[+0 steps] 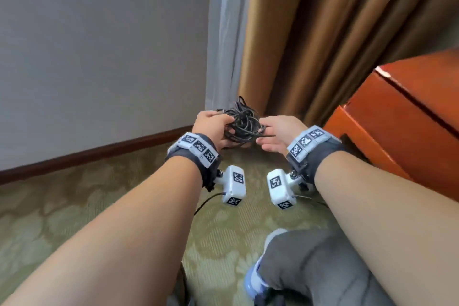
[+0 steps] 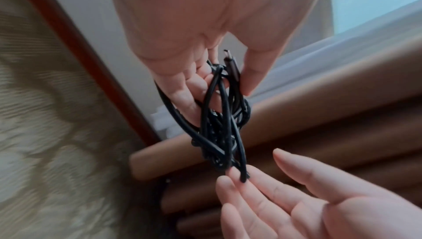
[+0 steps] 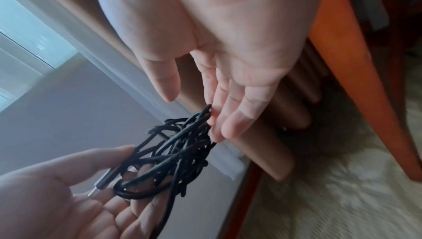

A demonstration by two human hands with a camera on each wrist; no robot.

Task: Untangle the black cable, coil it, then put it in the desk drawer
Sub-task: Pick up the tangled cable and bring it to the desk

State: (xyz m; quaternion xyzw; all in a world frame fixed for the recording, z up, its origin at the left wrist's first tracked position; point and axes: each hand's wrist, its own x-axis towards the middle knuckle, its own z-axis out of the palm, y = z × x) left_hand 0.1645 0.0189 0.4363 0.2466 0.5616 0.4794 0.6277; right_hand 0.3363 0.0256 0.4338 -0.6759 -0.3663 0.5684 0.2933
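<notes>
Left hand (image 1: 211, 126) grips the tangled black cable (image 1: 242, 123); right hand (image 1: 275, 135), fingers straight, touches its loops

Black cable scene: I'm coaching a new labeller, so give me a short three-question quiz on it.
1. True or false: the black cable is already coiled neatly.
2. Which hand holds the bundle with the plug by its thumb? A) left hand B) right hand
3. Fill in: the right hand's fingertips touch a ____ of the cable.

Key: 1 false, it is a tangled clump. 2 A. 3 loop.
</notes>
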